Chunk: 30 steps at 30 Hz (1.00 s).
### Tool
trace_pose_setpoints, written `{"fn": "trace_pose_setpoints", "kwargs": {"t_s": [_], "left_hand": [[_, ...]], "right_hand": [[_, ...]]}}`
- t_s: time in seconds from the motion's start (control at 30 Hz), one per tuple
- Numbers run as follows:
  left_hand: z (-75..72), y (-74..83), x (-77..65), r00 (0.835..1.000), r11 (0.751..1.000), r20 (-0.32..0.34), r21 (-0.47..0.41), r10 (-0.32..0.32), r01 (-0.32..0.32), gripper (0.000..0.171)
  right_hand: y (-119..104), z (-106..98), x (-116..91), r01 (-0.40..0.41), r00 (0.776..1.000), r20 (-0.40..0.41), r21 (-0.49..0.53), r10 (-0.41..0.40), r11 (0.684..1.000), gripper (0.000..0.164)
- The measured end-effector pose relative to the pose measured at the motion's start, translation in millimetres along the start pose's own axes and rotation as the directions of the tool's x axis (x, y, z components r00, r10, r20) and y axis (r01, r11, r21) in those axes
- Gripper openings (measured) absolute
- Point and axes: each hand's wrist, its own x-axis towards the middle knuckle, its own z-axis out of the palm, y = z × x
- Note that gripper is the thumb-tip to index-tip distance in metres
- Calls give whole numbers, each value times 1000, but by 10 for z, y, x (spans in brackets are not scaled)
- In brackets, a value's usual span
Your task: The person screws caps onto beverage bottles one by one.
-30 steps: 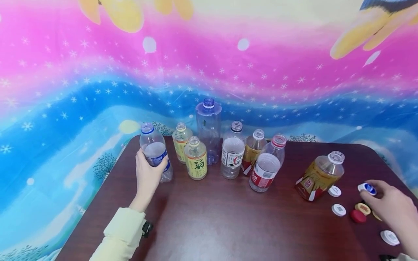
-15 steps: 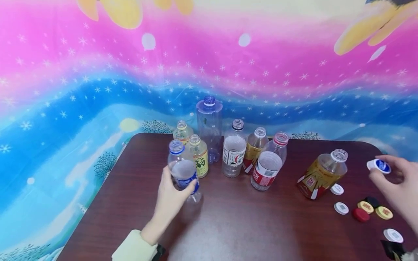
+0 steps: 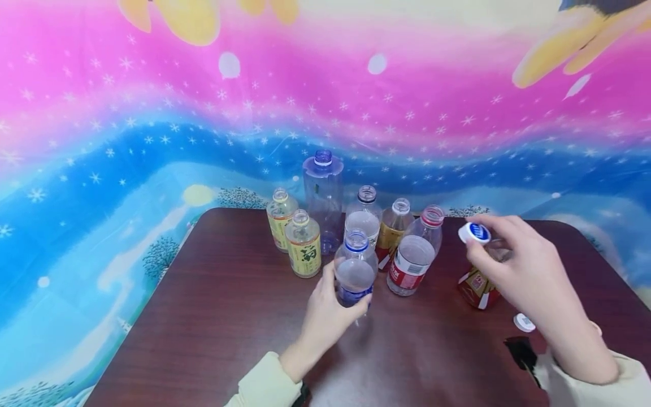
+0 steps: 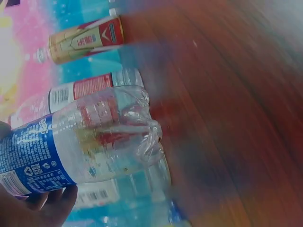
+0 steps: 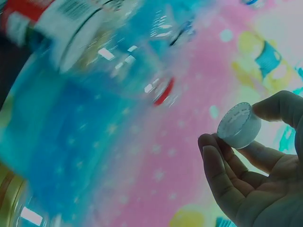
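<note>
My left hand (image 3: 328, 322) grips a clear plastic bottle (image 3: 354, 271) by its blue label. Its uncapped mouth, with a blue ring, points up. In the left wrist view the bottle (image 4: 109, 142) shows its clear ribbed base, and fingers (image 4: 57, 208) curl under the label. Over to the right, my right hand (image 3: 529, 271) pinches a white bottle cap (image 3: 475, 232) with a blue printed top between thumb and fingers. The right wrist view shows the hollow inside of this cap (image 5: 236, 124). Cap and bottle are apart, the cap slightly higher in the head view.
Uncapped bottles stand behind: two yellow-labelled ones (image 3: 305, 251), a tall purple one (image 3: 324, 192), a white-labelled one (image 3: 362, 220), a gold-labelled one (image 3: 390, 234) and a red-labelled one (image 3: 414, 263). My right hand partly hides another gold-labelled bottle (image 3: 475, 288). A white cap (image 3: 524, 322) lies on the table.
My left hand has carried the blue-labelled bottle from the left to the table's middle. My right hand has lifted the blue-topped cap from the loose caps and moved it left.
</note>
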Motion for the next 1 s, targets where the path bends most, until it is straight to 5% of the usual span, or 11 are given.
{"fn": "trace_pose_setpoints", "kwargs": {"t_s": [0.33, 0.77, 1.0], "left_hand": [[252, 60, -8, 997, 998, 73, 52, -24, 20, 75], [328, 25, -72, 982, 965, 2, 186, 188, -185, 71], [340, 11, -74, 976, 957, 9, 193, 217, -214, 71]], "right_hand": [[-445, 199, 94, 123, 991, 49, 71, -127, 990, 36], [-627, 423, 110, 205, 967, 115, 169, -226, 964, 34], [-621, 481, 86, 206, 968, 101, 188, -228, 960, 36]]}}
